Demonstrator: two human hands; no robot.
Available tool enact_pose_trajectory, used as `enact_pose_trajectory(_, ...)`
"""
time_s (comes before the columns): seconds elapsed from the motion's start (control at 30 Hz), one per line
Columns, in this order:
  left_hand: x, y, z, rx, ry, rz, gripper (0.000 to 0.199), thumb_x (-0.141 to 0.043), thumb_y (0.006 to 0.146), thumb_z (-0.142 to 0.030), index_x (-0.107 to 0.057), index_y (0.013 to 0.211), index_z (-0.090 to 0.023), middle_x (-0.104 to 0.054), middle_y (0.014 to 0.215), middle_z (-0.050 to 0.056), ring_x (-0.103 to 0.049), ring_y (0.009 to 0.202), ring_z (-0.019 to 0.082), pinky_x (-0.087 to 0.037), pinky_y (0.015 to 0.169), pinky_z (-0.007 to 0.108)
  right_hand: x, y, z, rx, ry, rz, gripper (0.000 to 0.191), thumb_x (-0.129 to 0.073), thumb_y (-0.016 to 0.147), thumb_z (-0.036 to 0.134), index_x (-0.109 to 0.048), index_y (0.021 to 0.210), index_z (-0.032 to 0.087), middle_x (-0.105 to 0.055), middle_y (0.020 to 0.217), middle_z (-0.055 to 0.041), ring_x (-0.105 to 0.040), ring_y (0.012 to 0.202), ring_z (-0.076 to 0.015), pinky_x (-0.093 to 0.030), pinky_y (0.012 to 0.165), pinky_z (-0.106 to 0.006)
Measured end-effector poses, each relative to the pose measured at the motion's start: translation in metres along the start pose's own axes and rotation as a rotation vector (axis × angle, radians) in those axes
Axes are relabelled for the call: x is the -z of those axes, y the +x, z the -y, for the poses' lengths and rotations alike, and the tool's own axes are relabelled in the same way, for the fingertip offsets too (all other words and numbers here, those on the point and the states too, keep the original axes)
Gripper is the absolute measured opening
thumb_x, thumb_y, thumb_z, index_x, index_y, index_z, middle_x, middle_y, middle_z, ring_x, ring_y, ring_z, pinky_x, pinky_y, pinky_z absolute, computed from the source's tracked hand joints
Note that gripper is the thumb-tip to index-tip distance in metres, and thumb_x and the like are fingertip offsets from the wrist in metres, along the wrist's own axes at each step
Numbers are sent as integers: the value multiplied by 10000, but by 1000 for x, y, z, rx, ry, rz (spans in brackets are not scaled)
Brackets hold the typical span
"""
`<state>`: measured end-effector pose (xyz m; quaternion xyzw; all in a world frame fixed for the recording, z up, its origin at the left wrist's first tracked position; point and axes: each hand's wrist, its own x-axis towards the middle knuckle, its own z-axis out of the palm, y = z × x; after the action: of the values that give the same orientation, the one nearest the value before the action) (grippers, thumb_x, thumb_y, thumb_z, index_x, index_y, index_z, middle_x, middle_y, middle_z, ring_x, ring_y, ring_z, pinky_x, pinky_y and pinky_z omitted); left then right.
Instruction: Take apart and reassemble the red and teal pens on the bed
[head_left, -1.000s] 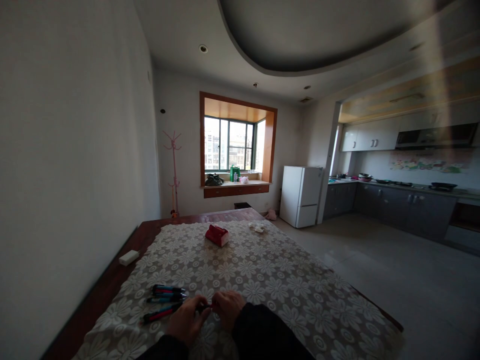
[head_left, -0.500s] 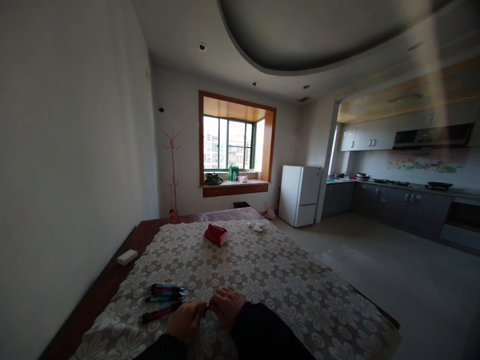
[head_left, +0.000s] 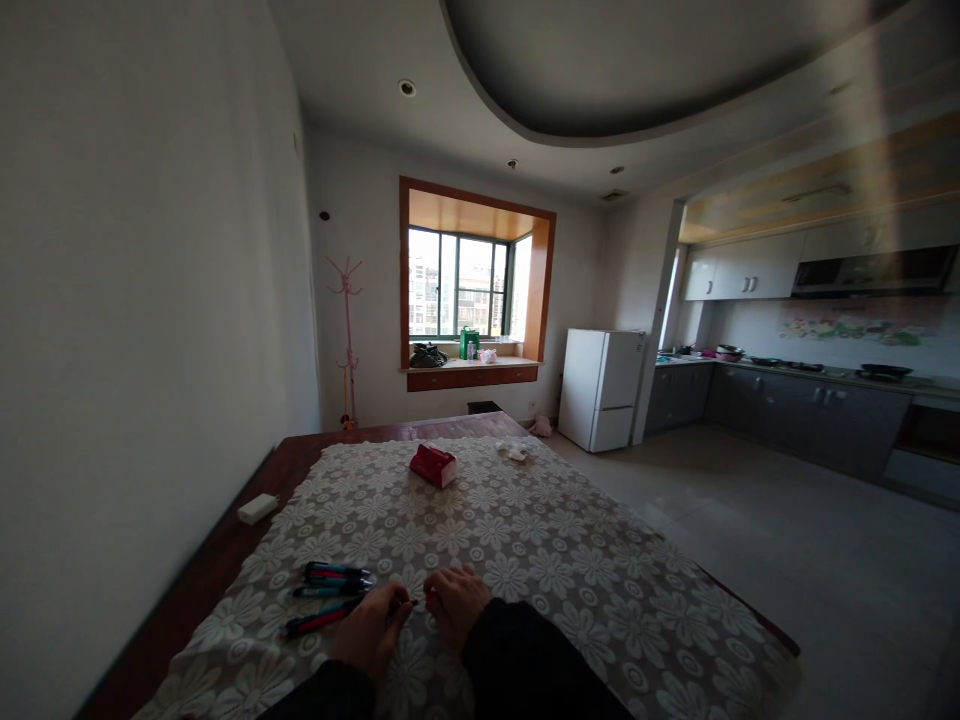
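My left hand [head_left: 373, 628] is closed in a pinch low over the table. From its fingertips pokes a small dark piece [head_left: 414, 602], too small to name. Just to the right, my right hand [head_left: 459, 602] has its fingers curled round a small red piece [head_left: 430, 593], mostly hidden. A narrow gap lies between the two hands. Beside my left hand are several pens with dark, blue and red barrels: an upper pen [head_left: 330, 572], a middle pen [head_left: 324, 591] and a lower pen [head_left: 315, 620], partly behind my left hand.
A patterned floral tablecloth [head_left: 540, 580] covers most of the dark red table [head_left: 217, 560]. Farther back lie a red tissue pack [head_left: 433, 466] and some crumpled white tissue [head_left: 513, 452]. A white box [head_left: 257, 508] sits at the left edge, near the wall.
My hands were together at the fingertips and have drawn apart. The small dark piece now shows at my left fingertips and the red one at my right. The pens have stayed put.
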<state>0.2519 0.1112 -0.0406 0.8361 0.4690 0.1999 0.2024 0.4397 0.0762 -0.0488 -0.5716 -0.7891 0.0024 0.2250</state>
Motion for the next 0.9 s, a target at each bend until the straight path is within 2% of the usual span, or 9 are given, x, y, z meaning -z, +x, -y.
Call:
enact_pose_trajectory(0.17, -4, 1, 6, -23, -63, -95, 190, -445, 845, -230, -605, 947, -250, -672, 980, 10, -615, 928, 152, -435, 823, 243, -4, 2, -9, -99, -41, -48, 77, -502, 867, 248, -575, 894, 245, -649, 918, -5, -557, 882, -192, -307, 771, -324)
enact_pose_trajectory(0.3, -4, 2, 10, 56, -27, -116, 195, -470, 826, -232, -621, 948, -252, -676, 952, 14, -620, 936, 167, -441, 825, 258, -2, 3, -19, -224, -45, -56, 79, -528, 838, 213, -590, 878, 240, -644, 936, -22, -539, 914, -207, -272, 789, -352)
enact_pose_trajectory(0.43, -2, 3, 9, 128, 15, -150, 189, -489, 815, -243, -621, 950, -252, -673, 949, 15, -610, 923, 172, -441, 801, 262, 4, 3, -25, -318, -56, -67, 130, -594, 758, 171, -594, 866, 245, -637, 956, -23, -505, 970, -229, -213, 870, -412)
enact_pose_trajectory(0.57, 2, 1, 6, 109, 69, -147, 211, -504, 798, -214, -629, 963, -249, -674, 988, 13, -588, 970, 181, -422, 836, 268, 7, 3, -27, -347, -83, -61, 191, -604, 712, 128, -609, 855, 255, -635, 958, -27, -482, 989, -241, -121, 945, -473)
enact_pose_trajectory(0.73, 5, -1, 3, 98, 100, -152, 230, -506, 796, -208, -645, 974, -253, -675, 1020, 18, -584, 982, 191, -415, 858, 279, 14, 3, -28, -340, -129, -24, 229, -601, 688, 109, -615, 864, 256, -619, 970, -30, -478, 985, -234, -101, 968, -483)
enact_pose_trajectory(0.9, 6, 0, 3, 110, 121, -162, 209, -506, 812, -234, -647, 965, -259, -684, 961, 18, -596, 937, 188, -417, 834, 281, 27, 0, -40, -412, -188, -7, 277, -598, 652, 63, -623, 847, 259, -621, 963, -33, -485, 994, -246, -70, 979, -508)
